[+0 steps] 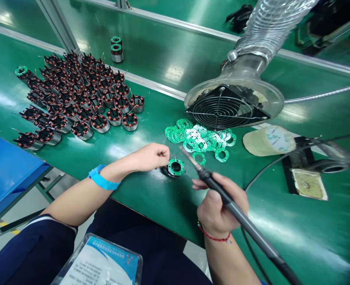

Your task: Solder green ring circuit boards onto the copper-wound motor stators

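Observation:
My right hand (222, 204) is wrapped round a black soldering iron (219, 188), its metal tip angled up and to the left. In front of me on the bench sits a motor stator (166, 171) topped with a green ring-shaped circuit board (176, 168). At its left edge, my left hand (155, 156) is closed in a pinch; what lies between the fingertips is too small to make out. The iron's tip is apart from the board, up and to its right. Just beyond lies a loose pile of green ring boards (203, 138).
Many copper-wound stators (80, 99) crowd the left of the bench. A fume extractor (231, 103) with a clear hose (278, 23) overhangs the pile. To the right are a tape roll (268, 140), an iron stand (326, 162) and a sponge (308, 184). The iron's cable (281, 156) crosses there.

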Motion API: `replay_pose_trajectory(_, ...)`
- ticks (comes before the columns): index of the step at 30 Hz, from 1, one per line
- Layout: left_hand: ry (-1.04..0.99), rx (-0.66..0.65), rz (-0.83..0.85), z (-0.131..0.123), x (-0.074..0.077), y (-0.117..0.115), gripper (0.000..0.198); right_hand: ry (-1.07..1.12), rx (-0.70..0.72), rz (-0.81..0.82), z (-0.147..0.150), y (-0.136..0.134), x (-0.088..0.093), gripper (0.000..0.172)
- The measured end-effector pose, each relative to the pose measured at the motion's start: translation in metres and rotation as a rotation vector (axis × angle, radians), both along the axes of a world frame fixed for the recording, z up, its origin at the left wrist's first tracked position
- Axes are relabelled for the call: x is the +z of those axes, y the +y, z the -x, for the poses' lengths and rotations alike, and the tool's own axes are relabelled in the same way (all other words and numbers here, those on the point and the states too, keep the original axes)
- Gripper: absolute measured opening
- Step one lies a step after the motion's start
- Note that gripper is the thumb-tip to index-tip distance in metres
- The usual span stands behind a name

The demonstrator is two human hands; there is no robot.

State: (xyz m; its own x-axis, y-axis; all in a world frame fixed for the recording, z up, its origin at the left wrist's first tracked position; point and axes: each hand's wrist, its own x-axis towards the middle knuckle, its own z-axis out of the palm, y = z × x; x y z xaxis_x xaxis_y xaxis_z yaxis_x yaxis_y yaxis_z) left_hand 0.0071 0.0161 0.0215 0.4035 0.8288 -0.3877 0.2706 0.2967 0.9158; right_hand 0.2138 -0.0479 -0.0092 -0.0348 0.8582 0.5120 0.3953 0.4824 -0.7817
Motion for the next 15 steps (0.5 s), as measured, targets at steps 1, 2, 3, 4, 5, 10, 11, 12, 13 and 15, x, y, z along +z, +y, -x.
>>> replay_pose_trajectory(1,0.006,-0.001,-0.001,0.000,0.001,0.000,0.009,0.019,-0.001,-0.001,0.004,0.002,0.003,0.038)
replay_pose_trajectory(2,0.012,-0.003,-0.001,0.000,0.003,0.000,0.010,0.011,0.013,0.001,0.007,0.005,0.006,0.040)
replay_pose_trajectory(3,0.018,-0.004,-0.002,-0.001,0.004,0.000,0.010,-0.036,0.048,0.007,0.010,0.009,0.009,0.042)
replay_pose_trajectory(4,0.021,-0.005,-0.006,-0.001,0.005,0.000,0.010,-0.123,0.107,0.026,0.012,0.012,0.011,0.044)
replay_pose_trajectory(5,0.025,-0.005,-0.012,-0.001,0.005,0.000,0.010,-0.221,0.170,0.043,0.014,0.016,0.013,0.046)
replay_pose_trajectory(10,0.100,-0.018,-0.078,0.002,0.004,-0.002,0.012,-0.455,0.334,0.067,0.016,0.027,0.013,0.059)
replay_pose_trajectory(11,0.127,-0.016,-0.109,0.003,0.004,-0.004,0.010,-0.455,0.312,0.059,0.015,0.027,0.012,0.059)
replay_pose_trajectory(12,0.152,-0.015,-0.146,0.005,0.004,-0.005,0.006,-0.453,0.278,0.052,0.014,0.028,0.010,0.059)
replay_pose_trajectory(13,0.173,-0.019,-0.186,0.006,0.004,-0.007,0.006,-0.447,0.236,0.049,0.012,0.028,0.008,0.058)
replay_pose_trajectory(15,0.209,-0.089,-0.262,0.009,0.004,-0.010,0.019,-0.433,0.164,0.067,0.008,0.028,0.005,0.061)
